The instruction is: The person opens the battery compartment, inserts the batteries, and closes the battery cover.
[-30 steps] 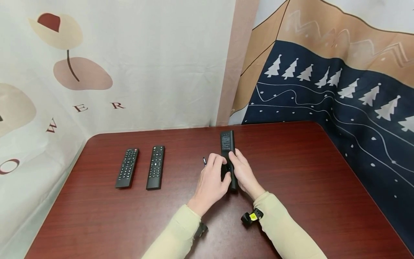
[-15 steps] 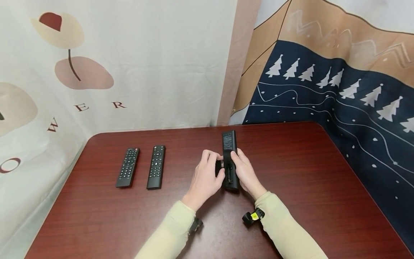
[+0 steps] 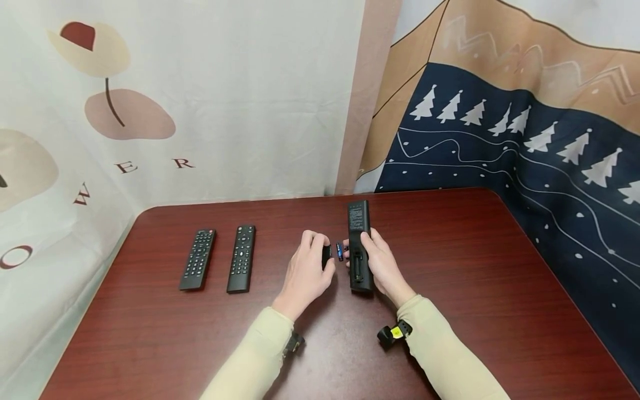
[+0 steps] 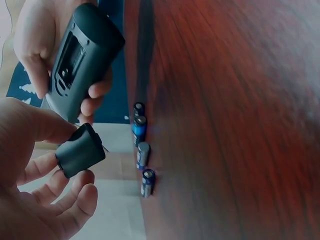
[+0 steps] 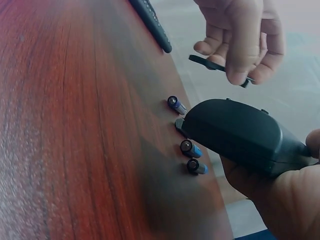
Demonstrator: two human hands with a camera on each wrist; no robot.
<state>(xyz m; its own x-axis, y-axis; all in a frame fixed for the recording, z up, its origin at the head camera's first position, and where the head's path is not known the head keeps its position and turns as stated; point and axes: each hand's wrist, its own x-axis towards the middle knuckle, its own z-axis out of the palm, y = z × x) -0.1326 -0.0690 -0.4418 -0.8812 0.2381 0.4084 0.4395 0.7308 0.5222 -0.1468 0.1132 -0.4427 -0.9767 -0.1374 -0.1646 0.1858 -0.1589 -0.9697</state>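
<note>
My right hand (image 3: 384, 265) grips a black remote control (image 3: 358, 218) by its side, back face up with the label at the far end. Its battery compartment (image 4: 73, 64) lies uncovered in the left wrist view, and metal contacts show inside. To the left, my left hand (image 3: 304, 273) pinches a small black battery cover (image 4: 82, 152) between thumb and fingers, apart from the remote. Several blue batteries (image 4: 140, 130) lie on the table beyond both hands; in the head view one battery (image 3: 340, 251) shows between them, others hidden by the hands.
Two more black remotes lie buttons up on the left of the reddish-brown table (image 3: 150, 333): one remote (image 3: 197, 260) farther left, the other remote (image 3: 241, 259) beside it. A pale curtain (image 3: 250, 111) and a dark blue tree-patterned cloth (image 3: 460, 150) hang behind the table.
My left hand has drawn away leftward from the remote with the battery cover, baring the compartment. The remote has shifted slightly right in my right hand. Blue batteries have come into sight between the hands.
</note>
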